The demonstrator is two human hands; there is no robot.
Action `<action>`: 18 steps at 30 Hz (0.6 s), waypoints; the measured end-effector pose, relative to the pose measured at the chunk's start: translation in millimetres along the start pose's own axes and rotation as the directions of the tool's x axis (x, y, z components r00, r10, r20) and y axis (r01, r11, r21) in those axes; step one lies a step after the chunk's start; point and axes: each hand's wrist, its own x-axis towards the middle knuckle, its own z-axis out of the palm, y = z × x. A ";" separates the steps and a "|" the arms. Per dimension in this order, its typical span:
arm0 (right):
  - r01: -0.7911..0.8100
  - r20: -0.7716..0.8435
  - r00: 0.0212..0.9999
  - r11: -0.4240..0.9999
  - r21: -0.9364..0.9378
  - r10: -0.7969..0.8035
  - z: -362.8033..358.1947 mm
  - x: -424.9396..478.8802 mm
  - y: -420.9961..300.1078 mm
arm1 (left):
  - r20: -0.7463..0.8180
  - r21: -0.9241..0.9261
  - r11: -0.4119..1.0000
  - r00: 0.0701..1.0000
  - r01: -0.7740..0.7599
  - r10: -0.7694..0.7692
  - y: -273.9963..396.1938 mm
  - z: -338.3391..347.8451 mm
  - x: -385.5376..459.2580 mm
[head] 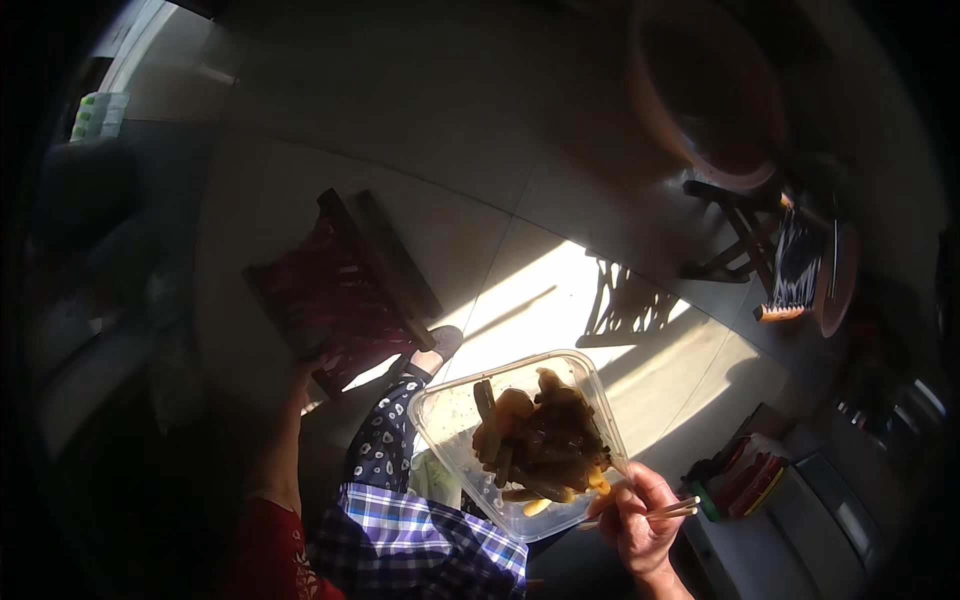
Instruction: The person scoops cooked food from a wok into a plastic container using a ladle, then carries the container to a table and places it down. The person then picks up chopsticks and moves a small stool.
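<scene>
My right hand [646,517] grips the near right corner of a clear plastic food container [429,420], with a pair of chopsticks [679,510] held in the same hand. Dark brown cooked food in chunks and strips [559,435] lies in the container, with a few yellow pieces at its near edge. On the left, my left hand [313,366] is at the near edge of a folding stool with a dark red woven seat [322,300]. Shadow hides most of its fingers, so its grip cannot be made out.
A second folding stool [795,262] with a dark and white strap seat stands at the right, below a large round basin [705,90]. Red and green packages [750,480] lie on a light surface at the lower right. Sunlight crosses the tiled floor [510,292].
</scene>
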 end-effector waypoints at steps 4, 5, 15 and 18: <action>0.020 0.065 0.998 0.997 0.074 -0.025 -6.4 -0.1 -1.5 | -0.005 -0.140 0.986 0.996 -0.090 0.090 11.1 42.1 -20.7; 0.036 0.059 0.997 0.996 0.080 -0.041 -8.1 -2.7 -0.8 | -0.008 -0.094 0.976 0.980 -0.199 0.199 17.7 57.6 -28.7; 0.128 0.020 0.990 0.945 0.299 -0.140 -45.1 -60.5 -21.7 | 0.128 -0.176 0.951 0.952 -0.256 0.280 84.9 107.7 -30.9; 0.140 -0.021 0.990 0.937 0.319 -0.141 -64.9 -92.8 -25.7 | 0.172 -0.036 0.873 0.858 -0.486 0.484 128.8 116.8 -39.7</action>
